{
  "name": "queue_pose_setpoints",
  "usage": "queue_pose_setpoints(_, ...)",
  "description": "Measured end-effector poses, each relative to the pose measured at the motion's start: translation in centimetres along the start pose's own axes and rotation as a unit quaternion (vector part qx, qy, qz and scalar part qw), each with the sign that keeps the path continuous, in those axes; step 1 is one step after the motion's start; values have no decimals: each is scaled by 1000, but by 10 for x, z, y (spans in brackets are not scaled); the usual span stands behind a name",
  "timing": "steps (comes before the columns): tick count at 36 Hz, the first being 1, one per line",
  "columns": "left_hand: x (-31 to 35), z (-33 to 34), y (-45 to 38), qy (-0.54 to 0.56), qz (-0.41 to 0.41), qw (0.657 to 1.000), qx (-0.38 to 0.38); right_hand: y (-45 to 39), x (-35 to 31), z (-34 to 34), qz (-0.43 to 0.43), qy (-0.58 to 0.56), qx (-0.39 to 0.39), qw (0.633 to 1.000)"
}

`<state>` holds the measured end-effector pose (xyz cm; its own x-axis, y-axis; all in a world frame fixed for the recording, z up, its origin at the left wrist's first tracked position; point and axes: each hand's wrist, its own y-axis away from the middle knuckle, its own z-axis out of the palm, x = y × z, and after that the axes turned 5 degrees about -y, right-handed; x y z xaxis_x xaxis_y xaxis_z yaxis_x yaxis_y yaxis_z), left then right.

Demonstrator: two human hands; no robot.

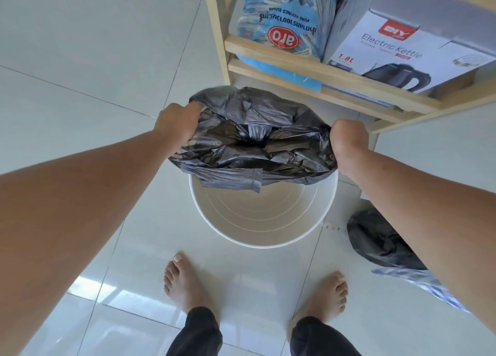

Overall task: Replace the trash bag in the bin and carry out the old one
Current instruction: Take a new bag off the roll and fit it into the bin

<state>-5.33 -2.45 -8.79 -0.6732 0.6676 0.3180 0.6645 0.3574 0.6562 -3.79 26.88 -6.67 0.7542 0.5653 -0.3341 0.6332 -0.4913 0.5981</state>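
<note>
Trash bag, dark and crumpled, hangs spread over the far rim of the white bin; left hand grips its 9 o'clock edge, right hand its 3 o'clock edge. Another dark bag lies on the floor at the bin's 4 o'clock.

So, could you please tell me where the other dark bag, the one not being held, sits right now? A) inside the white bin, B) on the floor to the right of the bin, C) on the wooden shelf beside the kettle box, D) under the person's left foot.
B: the dark bag lies on the floor tiles right of the white bin, partly hidden behind the right forearm.
</note>
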Motion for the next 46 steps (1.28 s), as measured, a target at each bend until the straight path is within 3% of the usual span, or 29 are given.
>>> queue_pose_setpoints(3, 0, 8, -6, -49, -36, 996, -68, -13, 4, 2, 31, -73, -36, 996)
queue_pose_setpoints(6, 7, -5, -28, -2, 11, 989, -148, -10, 2, 1, 163, -174, -76, 968)
queue_pose_setpoints(8, -17, 27, -32, -26, -39, 987, -152, -4, 2, -3, 207, -189, -102, 955)
queue_pose_setpoints(9, -45, 45, -35, -122, -99, 984, -84, 3, 1, -6, 207, -180, -100, 956)
queue_pose_setpoints(10, -85, 70, -8, -85, -153, 981, -80, 5, 1, -6, 213, -190, -97, 953)
queue_pose_setpoints(11, -143, 113, 29, 83, -225, 969, -54, 7, 2, -7, 216, -204, -91, 950)
queue_pose_setpoints(12, -206, 160, 57, 188, -240, 952, -17, 5, 4, -6, 212, -224, -92, 947)
queue_pose_setpoints(15, -345, 256, 110, 232, -225, 946, 17, -6, 10, -2, 157, -248, -72, 953)
queue_pose_setpoints(16, -314, 230, 91, 209, -186, 960, 17, -9, 12, -2, 124, -255, -66, 957)
queue_pose_setpoints(18, -222, 160, 51, 269, -136, 953, -20, -11, 14, -3, 42, -264, -61, 962)
queue_pose_setpoints(19, -147, 108, 29, 257, -54, 962, -79, -6, 14, -4, 7, -276, -63, 959)
queue_pose_setpoints(20, -79, 64, 6, 226, 28, 970, -89, -2, 15, -5, -16, -311, -85, 947)
queue_pose_setpoints(21, -28, 33, -10, 220, 89, 971, -36, 2, 16, -6, -26, -356, -119, 926)
queue_pose_setpoints(22, -4, 7, -5, 234, 176, 952, -95, 4, 17, -9, -27, -393, -150, 907)
queue_pose_setpoints(24, 22, -9, 6, 218, 222, 938, -153, 4, 20, -12, -36, -429, -212, 877)
queue_pose_setpoints(26, 26, -6, 15, 170, 199, 959, -105, -2, 24, -14, -62, -414, -240, 876)
queue_pose_setpoints(29, 25, -3, 15, 123, 160, 978, -47, -5, 28, -16, -118, -339, -236, 903)
queue_pose_setpoints(31, 33, -6, 15, 131, 137, 982, -7, -4, 31, -16, -146, -285, -190, 928)
queue_pose_setpoints(34, 33, -4, 8, 105, 78, 991, 28, -6, 29, -14, -117, -283, -103, 946)
queue_pose_setpoints(39, 39, -1, 2, 44, -27, 998, -44, -17, 16, -9, -28, -316, -33, 948)
queue_pose_setpoints(44, 31, 8, -3, 58, -46, 990, -118, -26, 12, 4, 26, -224, -16, 974)
queue_pose_setpoints(46, 9, 32, -4, 46, -97, 984, -140, -27, 12, 5, 41, -198, -26, 979)
